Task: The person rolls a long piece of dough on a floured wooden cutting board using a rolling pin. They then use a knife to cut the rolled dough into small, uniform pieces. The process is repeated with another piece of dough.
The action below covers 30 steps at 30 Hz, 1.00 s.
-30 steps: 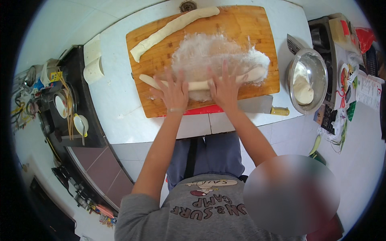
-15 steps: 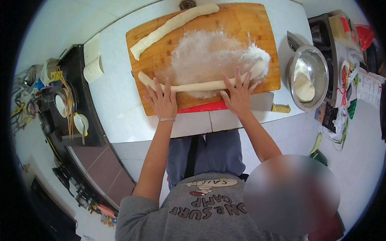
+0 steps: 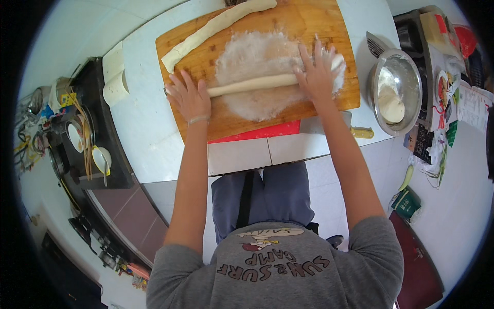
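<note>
A long rope of dough (image 3: 252, 84) lies across a floured wooden board (image 3: 298, 20). My left hand (image 3: 191, 98) rests flat over its left end, fingers spread. On the right part of the rope, my right hand (image 3: 317, 74) lies palm down, fingers stretched out and apart; the tip of the dough shows beyond it. Both palms hide the dough under them. A second dough rope (image 3: 218, 28) lies slantwise along the board's far left edge, touched by neither hand. White flour (image 3: 257, 51) is spread over the middle of the board.
A cleaver with a yellowish handle (image 3: 362, 133) lies by the board's near right corner, beside a red sheet (image 3: 262, 132) under the board. To the right stands a metal bowl (image 3: 415, 98) holding dough. Bowls and chopsticks sit on a dark counter (image 3: 121, 165) at left.
Both hands have moved away from me and farther apart, and the near dough rope has rolled with them toward the middle of the board. The second rope stays in place on the board.
</note>
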Available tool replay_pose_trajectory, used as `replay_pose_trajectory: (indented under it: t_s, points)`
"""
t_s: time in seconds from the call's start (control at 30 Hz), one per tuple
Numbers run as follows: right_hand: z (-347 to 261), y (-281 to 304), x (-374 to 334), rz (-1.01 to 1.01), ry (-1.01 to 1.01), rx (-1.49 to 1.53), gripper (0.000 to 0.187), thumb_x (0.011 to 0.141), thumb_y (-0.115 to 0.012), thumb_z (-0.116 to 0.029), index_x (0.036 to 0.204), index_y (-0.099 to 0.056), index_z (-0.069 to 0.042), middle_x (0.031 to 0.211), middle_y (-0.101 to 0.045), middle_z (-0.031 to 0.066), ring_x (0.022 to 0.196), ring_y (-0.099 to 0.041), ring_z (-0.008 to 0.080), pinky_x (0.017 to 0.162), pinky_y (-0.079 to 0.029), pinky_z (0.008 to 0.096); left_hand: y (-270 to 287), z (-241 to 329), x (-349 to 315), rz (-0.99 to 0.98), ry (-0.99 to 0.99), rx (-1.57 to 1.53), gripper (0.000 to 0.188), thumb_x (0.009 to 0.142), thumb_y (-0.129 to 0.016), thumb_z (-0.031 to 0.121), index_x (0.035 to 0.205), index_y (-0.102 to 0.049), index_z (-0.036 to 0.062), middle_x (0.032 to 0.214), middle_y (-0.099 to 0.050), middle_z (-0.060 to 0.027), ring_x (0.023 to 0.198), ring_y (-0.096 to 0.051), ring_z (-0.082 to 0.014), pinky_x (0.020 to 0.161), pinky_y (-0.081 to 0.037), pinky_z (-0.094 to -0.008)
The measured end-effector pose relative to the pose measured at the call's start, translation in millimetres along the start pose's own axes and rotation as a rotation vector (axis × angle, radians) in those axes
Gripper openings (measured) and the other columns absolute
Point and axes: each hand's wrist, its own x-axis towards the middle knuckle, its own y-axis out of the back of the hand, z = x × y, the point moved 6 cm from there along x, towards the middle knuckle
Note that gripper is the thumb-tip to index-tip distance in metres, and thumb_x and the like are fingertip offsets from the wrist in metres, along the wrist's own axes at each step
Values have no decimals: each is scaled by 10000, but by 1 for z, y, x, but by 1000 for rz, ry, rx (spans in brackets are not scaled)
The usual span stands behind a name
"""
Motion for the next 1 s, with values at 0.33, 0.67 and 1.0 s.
replay_pose_trajectory:
  t_s: [0.33, 0.67, 1.0]
  points:
    - [15, 14, -48, -77, -97, 16, 657, 890, -556, -514, 1486, -403, -284, 1596, -182, 202, 1441, -85, 531, 1070, 35, 740, 37, -2, -26, -80, -39, 127, 671, 984, -457, 431, 1560, -208, 195, 1614, -97, -197, 1432, -93, -537, 1142, -91, -641]
    - [-20, 31, 59, 62, 21, 208, 726, 839, -672, -318, 1492, -376, -205, 1572, -274, 151, 1448, -186, 445, 1096, -84, 716, 39, 80, 135, -335, -275, 76, 709, 820, -714, 205, 1444, -387, 121, 1400, -486, -167, 1251, -509, -338, 1033, -435, -439]
    - [-90, -28, 180, -145, 418, -118, 493, 870, -588, -117, 1351, -493, -166, 1347, -506, 63, 1320, -422, 291, 1113, -292, 534, 20, 26, 139, -186, -252, 71, 418, 800, -668, 50, 1194, -566, 145, 1102, -563, -160, 1018, -604, -338, 857, -525, -430]
